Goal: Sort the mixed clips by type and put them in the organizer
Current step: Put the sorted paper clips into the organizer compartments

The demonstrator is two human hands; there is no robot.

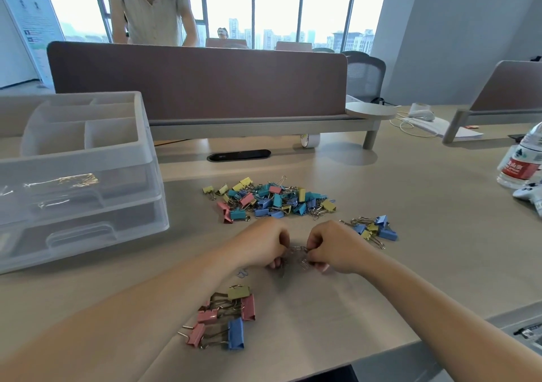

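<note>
A mixed pile of coloured binder clips and wire paper clips (pixel 271 198) lies in the middle of the desk. My left hand (pixel 264 244) and my right hand (pixel 331 246) sit just in front of it, fingers curled, both pinching a small tangle of silver paper clips (pixel 299 254) between them. A group of large pink, blue and yellow binder clips (pixel 225 317) lies near me. A group of small blue and yellow binder clips (pixel 374 229) lies to the right. One loose paper clip (pixel 242 272) lies by my left wrist. The translucent drawer organizer (pixel 140 159) stands at the left, with gold clips visible in its upper drawer.
A brown desk divider (pixel 199 82) runs behind the pile, with a tape roll (pixel 309 140) under it. A water bottle (pixel 522 161) and a white game controller (pixel 531 194) stand at the right edge. A person stands beyond the divider.
</note>
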